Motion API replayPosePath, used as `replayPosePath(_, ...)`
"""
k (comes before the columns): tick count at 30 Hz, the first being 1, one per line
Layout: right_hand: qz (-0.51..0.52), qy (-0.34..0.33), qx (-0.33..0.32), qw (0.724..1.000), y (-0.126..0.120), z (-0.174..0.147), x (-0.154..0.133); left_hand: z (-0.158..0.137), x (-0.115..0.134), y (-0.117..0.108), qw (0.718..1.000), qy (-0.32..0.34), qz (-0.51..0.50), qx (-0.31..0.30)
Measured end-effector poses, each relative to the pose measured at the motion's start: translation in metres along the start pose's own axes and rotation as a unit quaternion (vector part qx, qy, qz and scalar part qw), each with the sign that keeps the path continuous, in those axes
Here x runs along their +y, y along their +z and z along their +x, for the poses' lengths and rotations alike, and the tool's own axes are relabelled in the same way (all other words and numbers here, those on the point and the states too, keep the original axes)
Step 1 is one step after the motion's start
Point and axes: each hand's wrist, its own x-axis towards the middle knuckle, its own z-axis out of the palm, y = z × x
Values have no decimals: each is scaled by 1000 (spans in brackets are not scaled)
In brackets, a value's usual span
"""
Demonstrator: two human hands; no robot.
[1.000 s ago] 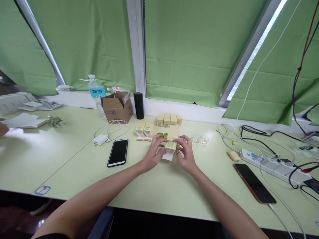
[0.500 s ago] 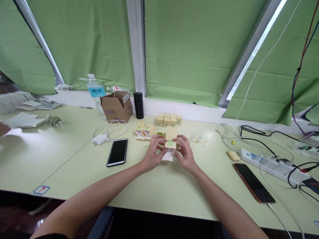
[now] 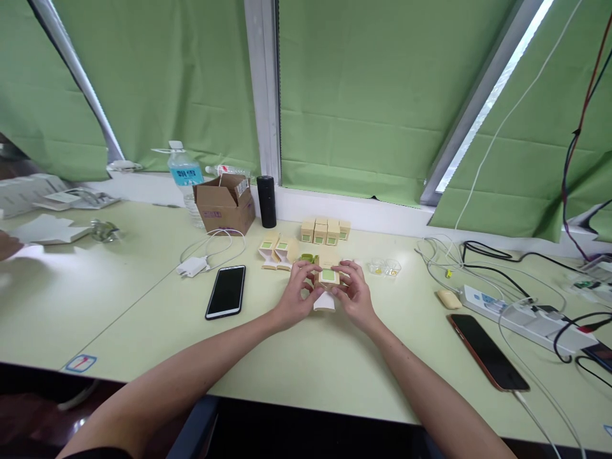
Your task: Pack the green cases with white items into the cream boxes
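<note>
Between my two hands is a small tan cardboard box (image 3: 328,276) with a green label; a white-lined flap (image 3: 324,302) hangs out toward me and another flap stands up at the back. My left hand (image 3: 299,294) grips its left side with thumb and fingers. On the other side my right hand (image 3: 355,294) holds it the same way, thumb low near the flap. Just behind my left fingers lies a small green item (image 3: 307,257), partly hidden. Two similar boxes with open flaps (image 3: 277,252) lie to the left, and several closed boxes (image 3: 325,231) stand behind in a row.
Small clear containers (image 3: 384,267) sit right of my hands. A white-framed phone (image 3: 225,292), charger (image 3: 192,266), brown carton (image 3: 224,207) and black cylinder (image 3: 266,201) are leftward. Rightward lie another phone (image 3: 488,350), a power strip (image 3: 516,319) and cables. Another person's hand (image 3: 8,245) shows far left.
The box's front flap has folded inward, so less of its white inside shows. Both hands stay on the box, with the right thumb moved slightly inward. The other person's hand has shifted slightly.
</note>
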Motion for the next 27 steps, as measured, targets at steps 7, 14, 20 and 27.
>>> replayPosePath(7, 11, -4, 44, 999, -3, 5, -3, 2, 0, -9, 991, 34, -55, -118)
replayPosePath(14, 18, 2, 42, 999, -2, 4, -3, -1, 0, -4, 994, 34, -12, -103)
replayPosePath(20, 14, 2, 26, 1000, 1, 2, -3, 0, 3, -2, 996, 14, -69, -61)
replayPosePath(27, 12, -23, -3, 1000, -1, 0, -4, 1, 0, 1, 984, -33, -165, -50)
